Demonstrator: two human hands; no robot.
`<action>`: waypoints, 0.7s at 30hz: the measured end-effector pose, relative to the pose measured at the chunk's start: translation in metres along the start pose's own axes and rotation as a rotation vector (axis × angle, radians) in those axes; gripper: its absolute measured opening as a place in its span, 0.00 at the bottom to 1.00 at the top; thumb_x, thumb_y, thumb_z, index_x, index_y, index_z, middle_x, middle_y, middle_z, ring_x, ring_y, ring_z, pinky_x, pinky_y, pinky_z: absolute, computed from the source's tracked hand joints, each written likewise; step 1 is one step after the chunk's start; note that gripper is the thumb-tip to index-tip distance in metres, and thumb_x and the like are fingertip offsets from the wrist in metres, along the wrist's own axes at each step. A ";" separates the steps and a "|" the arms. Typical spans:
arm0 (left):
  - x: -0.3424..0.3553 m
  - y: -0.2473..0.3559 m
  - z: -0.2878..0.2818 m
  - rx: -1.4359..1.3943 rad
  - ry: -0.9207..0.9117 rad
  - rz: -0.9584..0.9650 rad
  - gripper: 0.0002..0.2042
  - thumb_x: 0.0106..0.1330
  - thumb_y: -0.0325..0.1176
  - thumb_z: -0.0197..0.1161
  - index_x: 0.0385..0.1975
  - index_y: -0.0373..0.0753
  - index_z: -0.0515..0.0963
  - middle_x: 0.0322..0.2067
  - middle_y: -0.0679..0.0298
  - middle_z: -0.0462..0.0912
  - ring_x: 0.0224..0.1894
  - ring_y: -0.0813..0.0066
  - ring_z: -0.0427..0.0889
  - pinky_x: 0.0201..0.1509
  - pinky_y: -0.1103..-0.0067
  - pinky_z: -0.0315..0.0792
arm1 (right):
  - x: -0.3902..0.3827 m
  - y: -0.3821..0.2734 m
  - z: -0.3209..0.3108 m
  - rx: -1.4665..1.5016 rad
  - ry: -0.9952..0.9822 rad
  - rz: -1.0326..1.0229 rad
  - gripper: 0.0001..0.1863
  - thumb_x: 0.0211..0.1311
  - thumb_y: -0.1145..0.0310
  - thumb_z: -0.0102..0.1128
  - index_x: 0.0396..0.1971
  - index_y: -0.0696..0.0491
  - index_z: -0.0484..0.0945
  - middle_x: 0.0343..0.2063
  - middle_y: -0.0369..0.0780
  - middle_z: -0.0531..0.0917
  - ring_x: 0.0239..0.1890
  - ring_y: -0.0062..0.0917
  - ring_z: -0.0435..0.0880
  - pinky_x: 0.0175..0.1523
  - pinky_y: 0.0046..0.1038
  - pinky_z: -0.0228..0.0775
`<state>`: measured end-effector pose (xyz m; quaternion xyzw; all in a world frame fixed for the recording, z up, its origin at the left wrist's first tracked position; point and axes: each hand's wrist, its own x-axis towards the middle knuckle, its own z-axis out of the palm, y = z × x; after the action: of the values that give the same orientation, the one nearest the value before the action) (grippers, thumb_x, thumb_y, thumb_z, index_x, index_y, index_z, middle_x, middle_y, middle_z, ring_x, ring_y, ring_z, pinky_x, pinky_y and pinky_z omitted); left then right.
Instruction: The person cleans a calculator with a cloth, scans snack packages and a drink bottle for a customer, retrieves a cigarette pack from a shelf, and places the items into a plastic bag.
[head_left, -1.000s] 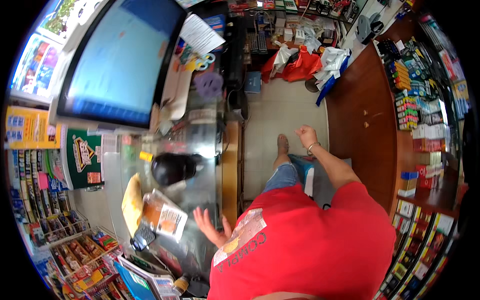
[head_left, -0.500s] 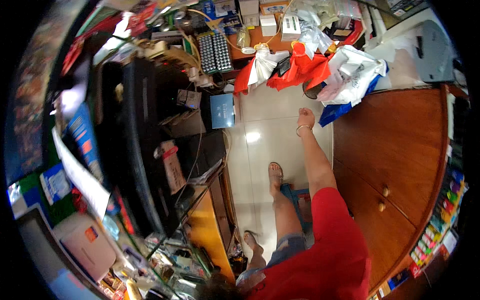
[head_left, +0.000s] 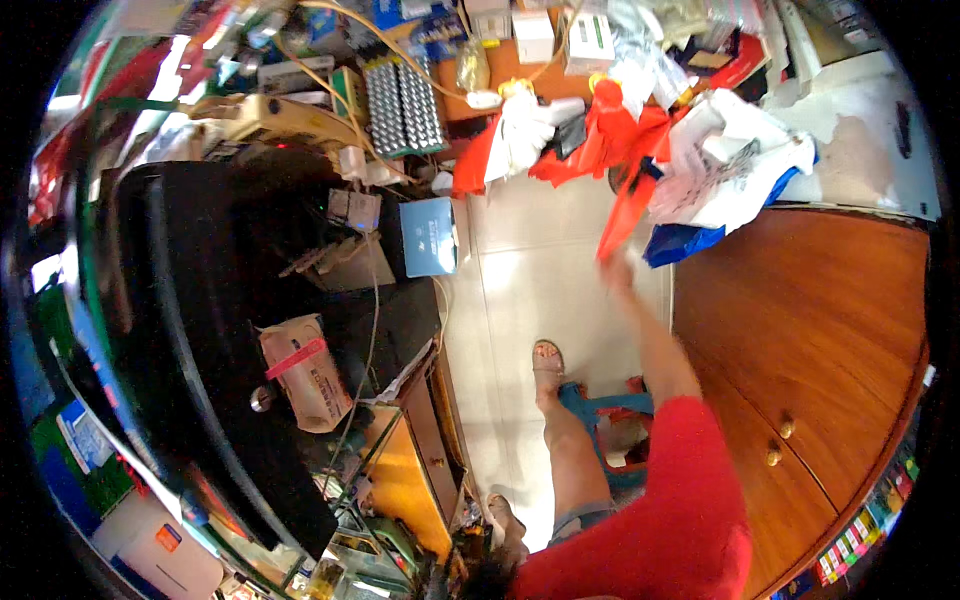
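Note:
My right hand [head_left: 617,272] reaches out over the tiled floor, its fingers closed on the lower tip of a red plastic bag [head_left: 626,215]. The bag is stretched down from a hanging bunch of red bags [head_left: 603,130] at the edge of the far table. To the left of that bunch hangs a white bag [head_left: 520,135]. On its right hang crumpled white bags [head_left: 735,160] with a blue bag [head_left: 680,243] beneath them. The hand is slightly blurred. My left hand does not show.
A wooden cabinet [head_left: 800,330] with round knobs stands on the right. Below my arm is a blue stool [head_left: 625,405]. To the left are a light-blue box [head_left: 429,236], a pink-banded package [head_left: 307,375] and a drawer unit [head_left: 410,480]. Battery trays [head_left: 405,105] lie on the far table.
My right hand has taken hold of a red bag and drawn its end down toward me. Before, the hand was below the bags with nothing visible in it. The view has shifted.

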<state>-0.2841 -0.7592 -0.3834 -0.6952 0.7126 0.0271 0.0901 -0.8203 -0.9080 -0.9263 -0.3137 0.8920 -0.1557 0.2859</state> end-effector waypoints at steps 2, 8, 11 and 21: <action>0.002 0.000 -0.009 -0.032 0.002 0.029 0.40 0.59 0.42 0.63 0.69 0.34 0.54 0.69 0.44 0.55 0.71 0.49 0.55 0.74 0.57 0.46 | -0.124 0.009 0.052 0.613 -0.336 0.100 0.18 0.63 0.58 0.58 0.44 0.56 0.79 0.36 0.44 0.84 0.42 0.28 0.82 0.46 0.35 0.73; -0.036 -0.006 -0.023 -0.184 0.064 0.067 0.38 0.59 0.39 0.64 0.69 0.35 0.55 0.69 0.44 0.56 0.71 0.50 0.56 0.74 0.57 0.46 | -0.461 -0.126 -0.057 0.817 -1.069 0.286 0.13 0.60 0.62 0.65 0.38 0.56 0.81 0.23 0.34 0.82 0.19 0.18 0.78 0.22 0.25 0.70; -0.078 -0.013 -0.042 -0.311 0.109 0.075 0.37 0.59 0.37 0.64 0.68 0.36 0.56 0.68 0.44 0.56 0.71 0.50 0.56 0.74 0.57 0.45 | -0.534 -0.190 -0.131 0.634 -1.262 -0.182 0.15 0.62 0.54 0.64 0.31 0.53 0.80 0.15 0.33 0.78 0.14 0.15 0.74 0.18 0.23 0.66; -0.235 -0.085 -0.096 -0.869 0.218 0.133 0.33 0.57 0.28 0.64 0.65 0.36 0.61 0.64 0.44 0.63 0.67 0.51 0.64 0.72 0.59 0.52 | -0.745 -0.306 -0.249 0.626 -1.234 -1.146 0.18 0.62 0.64 0.64 0.19 0.59 0.70 0.14 0.36 0.66 0.20 0.13 0.64 0.24 0.27 0.59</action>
<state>-0.2043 -0.5454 -0.2429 -0.6200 0.6836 0.2560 -0.2877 -0.3508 -0.6310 -0.2826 -0.6461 0.2031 -0.3142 0.6653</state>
